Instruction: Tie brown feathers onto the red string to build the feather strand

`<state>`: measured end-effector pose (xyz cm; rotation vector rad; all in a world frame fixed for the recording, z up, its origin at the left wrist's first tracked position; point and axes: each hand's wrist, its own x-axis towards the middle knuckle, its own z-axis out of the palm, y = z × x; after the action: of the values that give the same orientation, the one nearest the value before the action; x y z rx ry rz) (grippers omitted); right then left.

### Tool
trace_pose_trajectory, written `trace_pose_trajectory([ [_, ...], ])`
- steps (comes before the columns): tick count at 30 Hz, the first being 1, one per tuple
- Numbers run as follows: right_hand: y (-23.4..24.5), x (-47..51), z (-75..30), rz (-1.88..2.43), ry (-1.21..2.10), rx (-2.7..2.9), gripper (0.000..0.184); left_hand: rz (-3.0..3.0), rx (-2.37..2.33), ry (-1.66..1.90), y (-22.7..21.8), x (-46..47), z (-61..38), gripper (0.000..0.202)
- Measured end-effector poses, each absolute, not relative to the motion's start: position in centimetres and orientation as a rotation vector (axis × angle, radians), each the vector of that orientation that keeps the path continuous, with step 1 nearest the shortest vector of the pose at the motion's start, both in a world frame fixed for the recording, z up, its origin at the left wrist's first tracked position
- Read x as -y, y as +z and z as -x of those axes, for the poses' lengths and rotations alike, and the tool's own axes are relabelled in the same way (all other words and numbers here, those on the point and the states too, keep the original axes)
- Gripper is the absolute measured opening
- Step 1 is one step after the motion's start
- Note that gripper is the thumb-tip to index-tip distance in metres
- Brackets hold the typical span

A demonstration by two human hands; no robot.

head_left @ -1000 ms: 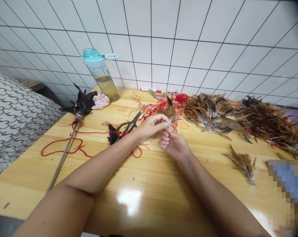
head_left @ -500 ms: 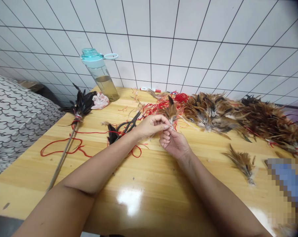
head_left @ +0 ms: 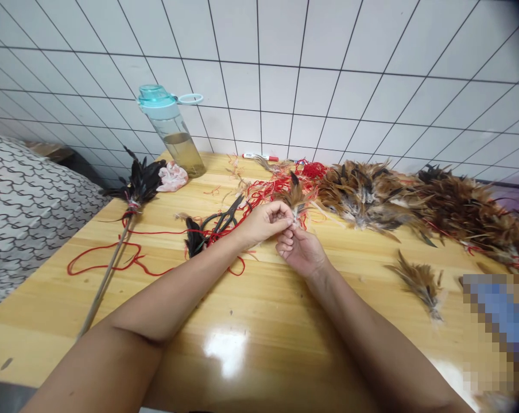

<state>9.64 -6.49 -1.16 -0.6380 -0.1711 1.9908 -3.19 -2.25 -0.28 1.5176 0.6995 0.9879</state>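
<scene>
My left hand (head_left: 270,222) and my right hand (head_left: 301,249) meet over the middle of the table, fingertips pinched together. Between them stands a small bunch of brown feathers (head_left: 295,198) with one dark tip, its pale quill ends at my fingers. Both hands are closed on those quill ends; what lies right under the fingertips is hidden. Behind the hands is a tangle of red string (head_left: 263,192). Black-handled scissors (head_left: 225,221) lie left of my left hand, beside a black feather tuft (head_left: 194,236).
At left lies a stick (head_left: 108,275) with black feathers (head_left: 141,178) tied on, red cord (head_left: 81,258) looping across it. A water bottle (head_left: 179,143) stands behind. Feather piles (head_left: 367,195) line the back right; a loose feather bunch (head_left: 421,284) lies nearer. A marker (head_left: 259,157) rests by the wall.
The view has shifted very slightly. My fingers have moved a little at the quill ends, and both hands still hold the feather bunch in the same place.
</scene>
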Motion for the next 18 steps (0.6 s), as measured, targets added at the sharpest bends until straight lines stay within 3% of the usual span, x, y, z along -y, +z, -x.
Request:
trace_pose_trajectory([
  [8, -1.4, 6.6, -9.3, 0.611, 1.999, 0.136, 0.015, -2.0, -0.915, 1.104, -0.3, 2.4, 3.4, 0.009],
  [13, -1.3, 6.7, -9.1, 0.617, 1.997, 0.105, 0.019, -2.469, -0.865, 1.292, -0.5, 2.7, 3.2, 0.014],
  [18, -1.1, 6.8, -8.9, 0.545, 2.003, 0.082, 0.022, -2.489, -0.932, 1.396, -1.3, 2.7, 3.0, 0.019],
])
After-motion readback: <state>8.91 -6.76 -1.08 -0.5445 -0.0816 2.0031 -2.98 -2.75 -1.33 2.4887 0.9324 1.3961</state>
